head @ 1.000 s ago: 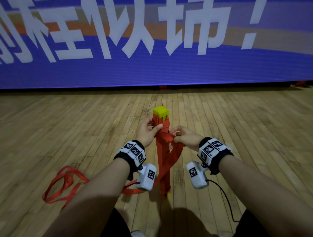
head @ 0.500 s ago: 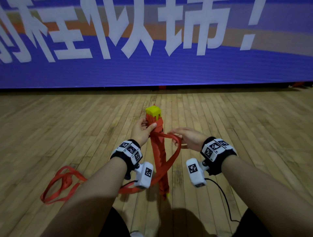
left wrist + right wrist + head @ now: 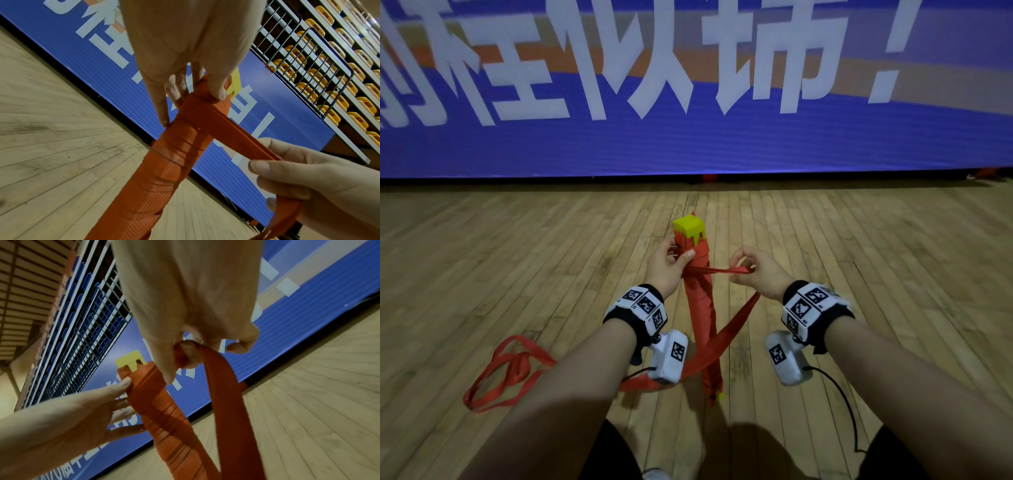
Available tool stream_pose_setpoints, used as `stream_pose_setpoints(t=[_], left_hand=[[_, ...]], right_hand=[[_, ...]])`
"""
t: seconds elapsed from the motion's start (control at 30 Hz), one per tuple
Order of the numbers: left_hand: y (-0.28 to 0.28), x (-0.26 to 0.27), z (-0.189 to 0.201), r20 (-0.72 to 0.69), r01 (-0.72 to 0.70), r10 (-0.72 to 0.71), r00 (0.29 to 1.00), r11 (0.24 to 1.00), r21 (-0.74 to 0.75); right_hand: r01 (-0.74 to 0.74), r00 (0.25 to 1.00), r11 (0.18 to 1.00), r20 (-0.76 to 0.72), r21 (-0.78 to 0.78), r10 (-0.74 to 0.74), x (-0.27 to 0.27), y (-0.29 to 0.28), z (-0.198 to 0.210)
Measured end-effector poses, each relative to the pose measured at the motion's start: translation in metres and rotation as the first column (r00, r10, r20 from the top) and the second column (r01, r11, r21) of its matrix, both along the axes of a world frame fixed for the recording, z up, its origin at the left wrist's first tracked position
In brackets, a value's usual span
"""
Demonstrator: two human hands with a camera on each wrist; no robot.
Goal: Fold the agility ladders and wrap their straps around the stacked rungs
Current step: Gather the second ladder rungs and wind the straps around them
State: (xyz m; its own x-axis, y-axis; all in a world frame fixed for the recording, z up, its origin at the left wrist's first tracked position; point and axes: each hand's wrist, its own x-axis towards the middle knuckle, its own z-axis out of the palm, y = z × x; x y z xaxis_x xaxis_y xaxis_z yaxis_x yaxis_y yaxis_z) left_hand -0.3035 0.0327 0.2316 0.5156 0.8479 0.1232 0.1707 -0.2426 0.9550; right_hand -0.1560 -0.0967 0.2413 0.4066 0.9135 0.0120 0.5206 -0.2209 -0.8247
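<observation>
- Bundle of stacked yellow plastic rungs (image 3: 689, 228) bound in orange-red woven strap, standing near upright on the floor at centre of head view, yellow ends showing at top and a bit at the foot.
- Left hand (image 3: 667, 270) gripping the bundle just under the yellow top, at 9 o'clock of it: thumb (image 3: 216, 84) pressed on the front over the newest turn, fingers curled behind.
- Right hand (image 3: 760, 272) at 3 o'clock of the bundle, apart from it, pinching the doubled orange-red strap (image 3: 717, 270) between thumb and curled fingers; strap taut between bundle and hand.
- From the right hand, strap dropping toward 7 o'clock, crossing in front of the bundle's lower part and passing under the left wrist camera.
- Loose tail of strap (image 3: 510, 373) lying in loops on the floor at 8 o'clock, well apart from the bundle.
- Progress, as judged: rungs folded and stacked; many turns laid from foot to near top. Left: the slack tail to wind on and the end to secure. Whether other ladders wait elsewhere, cannot tell.
- Surface: pale wooden strip floor (image 3: 859, 274), scuffed, boards running toward 12 o'clock.
- Room: sports hall; long blue banner with large white characters (image 3: 688, 137) at 12 o'clock; railed stands with yellow seats (image 3: 329, 81) above it.
</observation>
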Motion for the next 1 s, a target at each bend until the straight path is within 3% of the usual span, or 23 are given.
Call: stream_pose_setpoints(t=[0.2,0.4,0.6,0.8,0.9,1.0], left_hand=[[0.003,-0.002,-0.001,0.004,0.015,-0.014,1.000,0.999,-0.048],[0.002,-0.006,0.003,-0.006,0.041,-0.041,0.999,0.997,-0.061],[0.002,-0.007,0.005,-0.011,0.031,-0.032,0.999,0.997,-0.075],[-0.002,-0.007,0.005,-0.006,0.061,-0.061,0.998,0.997,-0.044],[-0.006,-0.008,0.006,-0.001,0.068,-0.068,0.998,0.995,-0.067],[-0.008,-0.008,0.010,0.042,0.090,-0.085,0.995,0.990,-0.111]], right_hand=[[-0.018,0.999,0.997,-0.050,0.073,0.021,0.004,-0.002,0.000],[0.036,0.989,0.997,0.142,0.061,-0.044,0.011,-0.001,-0.007],[-0.007,0.982,0.990,0.188,0.140,-0.019,0.006,-0.002,-0.002],[0.109,0.929,0.988,0.342,0.114,-0.142,0.004,-0.004,-0.003],[0.113,0.939,0.992,0.321,0.064,-0.127,0.004,-0.005,-0.002],[0.105,0.971,0.992,0.206,0.066,-0.117,0.005,-0.003,-0.002]])
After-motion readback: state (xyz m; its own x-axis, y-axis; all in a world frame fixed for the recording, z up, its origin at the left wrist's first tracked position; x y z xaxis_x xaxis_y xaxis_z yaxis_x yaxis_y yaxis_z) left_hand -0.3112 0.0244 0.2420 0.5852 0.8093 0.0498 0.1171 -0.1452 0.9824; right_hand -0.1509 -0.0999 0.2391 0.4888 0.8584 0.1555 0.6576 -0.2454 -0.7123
